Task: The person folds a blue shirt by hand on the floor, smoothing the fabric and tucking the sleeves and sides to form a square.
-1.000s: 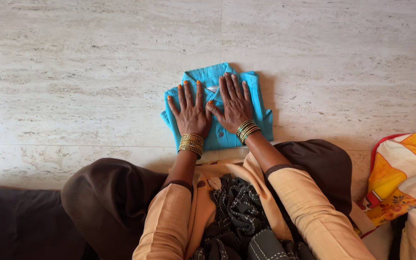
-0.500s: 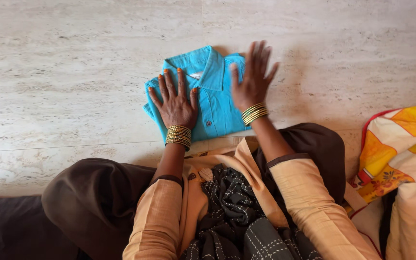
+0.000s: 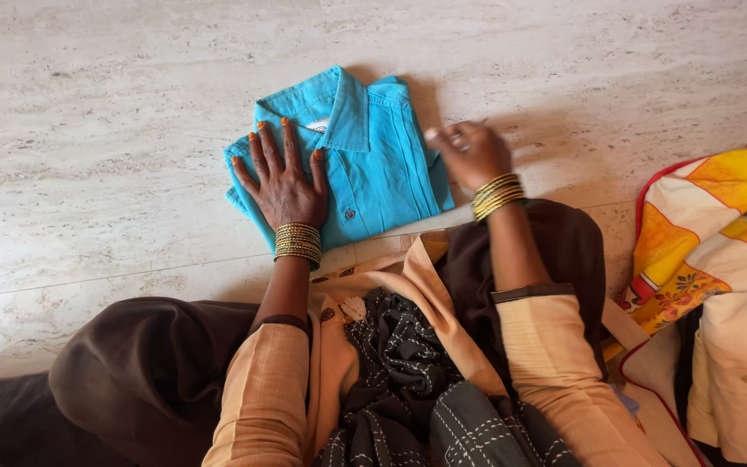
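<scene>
Your left hand (image 3: 283,177) is spread flat on the folded blue shirt (image 3: 365,160). Your right hand (image 3: 473,151) is loosely curled at the shirt's right edge, grip unclear. Shirt lies on pale marble floor (image 3: 114,104); patterned cloth (image 3: 719,233) to the right.

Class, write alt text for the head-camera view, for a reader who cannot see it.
A seated person's left hand presses flat on a folded turquoise collared shirt lying on a pale stone floor, while the right hand, fingers curled, sits at the shirt's right edge. Both wrists wear gold bangles; a bright patterned cloth lies at the right.
</scene>
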